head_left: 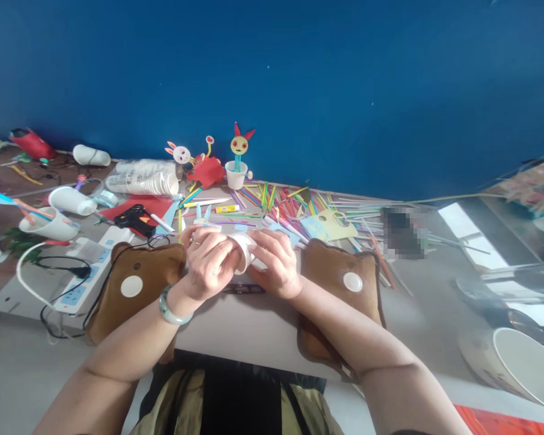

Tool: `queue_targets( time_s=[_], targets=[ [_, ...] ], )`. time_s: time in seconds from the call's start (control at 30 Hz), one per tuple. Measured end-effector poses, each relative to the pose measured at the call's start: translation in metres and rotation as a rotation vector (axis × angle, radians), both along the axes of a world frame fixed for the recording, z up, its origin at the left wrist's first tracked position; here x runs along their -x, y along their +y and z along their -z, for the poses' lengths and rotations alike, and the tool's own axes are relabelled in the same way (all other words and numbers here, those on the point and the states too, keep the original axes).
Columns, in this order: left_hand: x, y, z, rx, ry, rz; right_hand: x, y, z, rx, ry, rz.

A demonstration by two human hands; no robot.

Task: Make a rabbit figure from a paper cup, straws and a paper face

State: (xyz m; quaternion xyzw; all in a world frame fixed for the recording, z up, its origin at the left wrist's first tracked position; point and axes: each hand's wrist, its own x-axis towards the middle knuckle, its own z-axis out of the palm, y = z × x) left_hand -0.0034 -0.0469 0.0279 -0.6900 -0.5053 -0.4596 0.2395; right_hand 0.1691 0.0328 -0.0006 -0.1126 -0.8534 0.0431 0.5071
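Between my two hands is a white paper cup (243, 254), tipped on its side with its rim toward me. My left hand (211, 257), with a bangle at the wrist, is closed on the cup's left side. From the right, my right hand (275, 257) grips the cup with its fingers over the top. My fingers hide much of the cup. Just beyond my hands lie a yellow glue stick (227, 209) and many coloured sticks (272, 199). A cut yellow paper sheet (333, 223) rests to the right of them.
Brown cushions (152, 284) lie under both forearms. A power strip (88, 272) and black glue gun (138, 220) are at left. Stacked paper cups (140, 181) and a cup with a rabbit figure (236, 175) stand along the blue wall. A bucket (517, 368) is at right.
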Motion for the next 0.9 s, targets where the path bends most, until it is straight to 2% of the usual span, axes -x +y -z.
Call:
queue_targets(
  time_s=[0.37,0.57,0.9],
  targets=[
    [0.0029,0.0011,-0.0043,0.007,-0.038,0.064,-0.0003,0.0001,0.0018,-0.041,-0.082,0.101],
    [0.0028,0.0,-0.0058,0.021,-0.053,0.07,0.0012,-0.0005,-0.0042,-0.045,0.003,0.009],
    [-0.0009,-0.0029,-0.0068,0.008,-0.038,0.064,0.0021,-0.0022,-0.0047,-0.038,0.016,-0.019]
  ],
)
